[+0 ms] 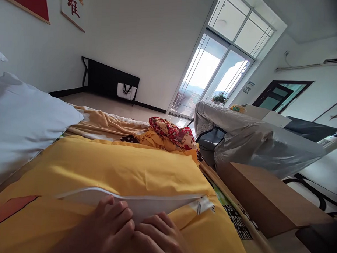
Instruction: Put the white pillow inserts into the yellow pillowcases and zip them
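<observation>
A yellow pillowcase (123,162) lies in front of me with its long zipper opening (166,197) parted. A white pillow (143,208) shows through the gap. My left hand (109,227) is closed, fingers curled over the near edge of the opening. Close beside it, touching at the thumbs, my right hand (159,237) is curled onto the same near edge. The fingertips of both hands are hidden, and so is the fabric under them. At the right end of the opening, a white printed patch with black lines shows on the yellow cloth.
White bedding (27,121) is heaped at the left. Beyond the pillowcase lies a bundle of red and yellow cloth (170,135) on a tan sheet (102,122). To the right stand a cardboard box (265,196) and plastic-covered furniture (253,140). A black bench-like frame (104,76) leans near the wall.
</observation>
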### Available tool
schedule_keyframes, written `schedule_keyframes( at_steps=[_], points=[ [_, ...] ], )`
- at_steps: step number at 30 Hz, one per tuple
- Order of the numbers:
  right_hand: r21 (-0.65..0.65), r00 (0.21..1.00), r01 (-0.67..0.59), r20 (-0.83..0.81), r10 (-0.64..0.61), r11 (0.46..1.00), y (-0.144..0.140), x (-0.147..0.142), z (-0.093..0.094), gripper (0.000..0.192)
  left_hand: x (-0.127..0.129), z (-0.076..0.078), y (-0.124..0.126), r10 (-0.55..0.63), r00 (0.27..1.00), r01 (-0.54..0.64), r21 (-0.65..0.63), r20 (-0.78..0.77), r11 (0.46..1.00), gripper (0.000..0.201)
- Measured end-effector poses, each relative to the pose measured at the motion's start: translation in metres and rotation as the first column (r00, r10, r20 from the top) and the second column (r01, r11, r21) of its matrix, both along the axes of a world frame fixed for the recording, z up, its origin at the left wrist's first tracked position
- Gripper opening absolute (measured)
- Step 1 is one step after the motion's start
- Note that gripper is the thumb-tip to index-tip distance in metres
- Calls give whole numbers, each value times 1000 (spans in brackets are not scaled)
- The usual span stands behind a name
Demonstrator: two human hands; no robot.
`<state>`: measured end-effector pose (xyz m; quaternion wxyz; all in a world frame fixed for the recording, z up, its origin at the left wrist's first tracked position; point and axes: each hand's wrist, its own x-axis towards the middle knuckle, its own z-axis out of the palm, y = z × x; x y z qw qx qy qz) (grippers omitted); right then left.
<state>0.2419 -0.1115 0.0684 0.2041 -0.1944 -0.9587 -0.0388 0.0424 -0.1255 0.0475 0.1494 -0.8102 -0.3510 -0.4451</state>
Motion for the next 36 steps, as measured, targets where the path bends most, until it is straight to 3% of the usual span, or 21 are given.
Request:
schedule_keyframes(
  at_steps=[4, 8, 13, 17, 20, 26, 31, 36],
  points=[
    [-10, 1000, 7, -20, -7, 1000, -1, 0, 0, 35, -3, -1, 0, 56, 994, -52, 44, -94, 998, 43],
    [34, 999, 26, -39, -25, 999, -2, 0, -2, 28, -10, 7, 5, -6, 952, 36, 90, -305, 995, 36],
    [-2, 1000, -7, -4, 7, 1000, 0, 2, 4, 34, -3, 6, 6, 15, 998, -8, 115, -60, 993, 41],
    [-10, 997, 12, -73, -13, 1000, 2, 8, 15, 29, -5, 5, 3, 32, 996, -34, -24, -89, 999, 37],
    [-22, 982, 137, -130, -139, 990, 4, 22, 24, 23, -16, 12, 4, -2, 997, -3, -75, -71, 997, 32],
    [87, 935, 327, -174, -309, 941, 18, 58, 34, 17, -45, 26, 11, 1, 986, 3, 19, -169, 1000, 33],
    [189, 921, 371, -204, -333, 909, 28, 67, 29, 18, -56, 19, 11, 125, 978, -110, 96, -165, 989, 35],
    [265, 907, 415, -199, -372, 870, 29, 66, 23, 21, -56, 11, 13, 91, 973, -67, 118, -212, 991, 34]
  ],
)
